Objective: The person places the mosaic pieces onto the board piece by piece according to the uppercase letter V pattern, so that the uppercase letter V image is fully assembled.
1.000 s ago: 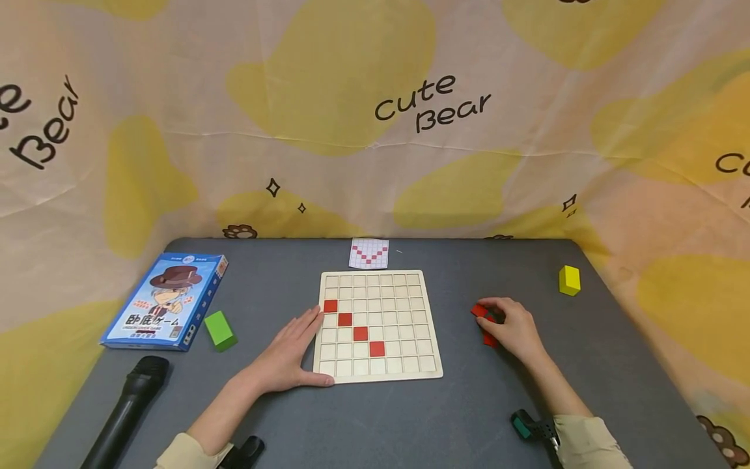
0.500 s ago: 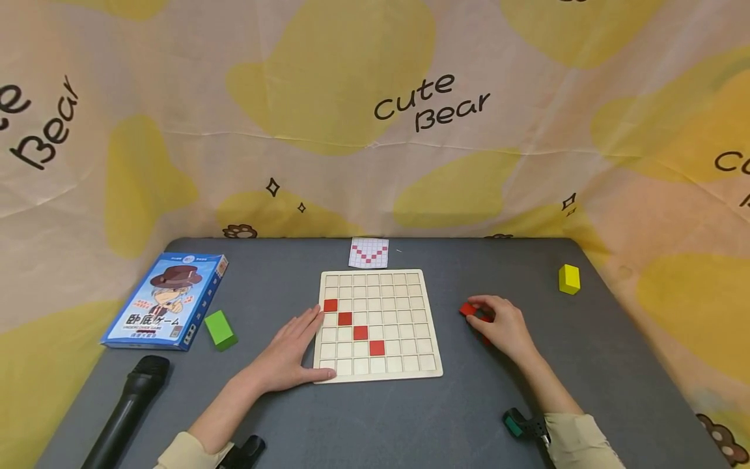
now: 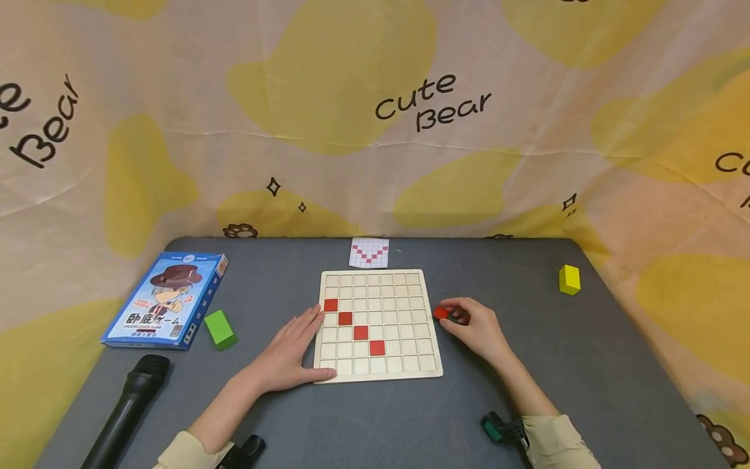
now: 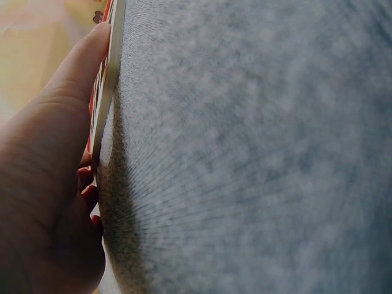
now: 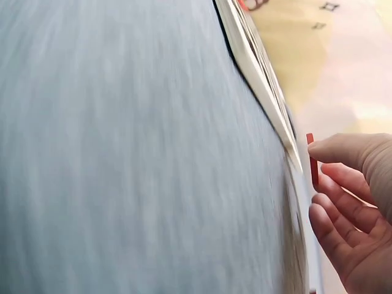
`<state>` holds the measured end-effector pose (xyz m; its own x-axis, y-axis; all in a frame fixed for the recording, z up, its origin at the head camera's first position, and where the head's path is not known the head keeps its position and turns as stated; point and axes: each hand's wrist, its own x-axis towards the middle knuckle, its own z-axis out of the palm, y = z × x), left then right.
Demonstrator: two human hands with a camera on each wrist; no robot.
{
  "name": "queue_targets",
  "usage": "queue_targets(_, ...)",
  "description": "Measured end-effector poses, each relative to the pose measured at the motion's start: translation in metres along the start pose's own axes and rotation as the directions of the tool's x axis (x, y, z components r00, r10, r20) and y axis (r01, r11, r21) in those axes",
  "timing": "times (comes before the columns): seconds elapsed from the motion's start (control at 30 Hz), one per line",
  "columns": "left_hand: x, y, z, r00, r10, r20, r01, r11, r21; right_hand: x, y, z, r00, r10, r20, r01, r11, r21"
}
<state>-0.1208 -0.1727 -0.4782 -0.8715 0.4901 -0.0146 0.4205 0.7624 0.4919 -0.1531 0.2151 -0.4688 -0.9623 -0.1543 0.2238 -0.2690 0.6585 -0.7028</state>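
A pale wooden grid board [image 3: 404,365] lies mid-table, with several red square tiles [image 3: 360,333] set in a diagonal from its left side. Along the board's left edge rests my left hand [image 3: 287,358], fingers straight, thumb at the near left corner. The left wrist view shows that thumb [image 4: 73,73] against the board's rim [image 4: 110,73]. Just right of the board, my right hand [image 3: 477,329] pinches a red tile [image 3: 441,313] between thumb and fingers. In the right wrist view this thin tile [image 5: 313,162] stands on edge, off the table.
Behind the board lies a card [image 3: 369,253] printed with a red V pattern. To the left are a blue game box [image 3: 166,299], a green block [image 3: 221,330] and a black microphone [image 3: 131,404]. A yellow block [image 3: 569,280] stands at the right. A patterned cloth [image 3: 328,130] hangs behind.
My right hand has moved left with the red tile, from the red pieces on the right to the board's right edge. The left hand has stayed on the board.
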Motion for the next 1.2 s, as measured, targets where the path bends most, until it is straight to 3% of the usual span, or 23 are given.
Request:
queue_targets(0.33, 0.0, 0.001, 0.0, 1.0, -0.001, -0.003, 0.001, 1.0, -0.004, 0.003, -0.03, 0.029, 0.993, -0.063, 0.104, 0.052, 0.993, 0.106)
queue_targets(0.63, 0.0, 0.001, 0.0, 1.0, -0.001, -0.002, 0.001, 1.0, -0.008, 0.005, -0.043, 0.047, 0.97, -0.151, 0.188, 0.12, 0.978, 0.169)
queue_targets(0.93, 0.0, 0.0, 0.0, 1.0, -0.006, 0.004, 0.006, 1.0, -0.002, 0.008, -0.042, 0.056, 0.952, -0.243, 0.187, 0.215, 0.964, 0.159)
queue_targets(1.2, 0.0, 0.0, 0.0, 1.0, -0.006, 0.002, 0.006, 1.0, 0.001, 0.005, -0.047, 0.055, 0.955, -0.221, 0.196, 0.2, 0.972, 0.121)
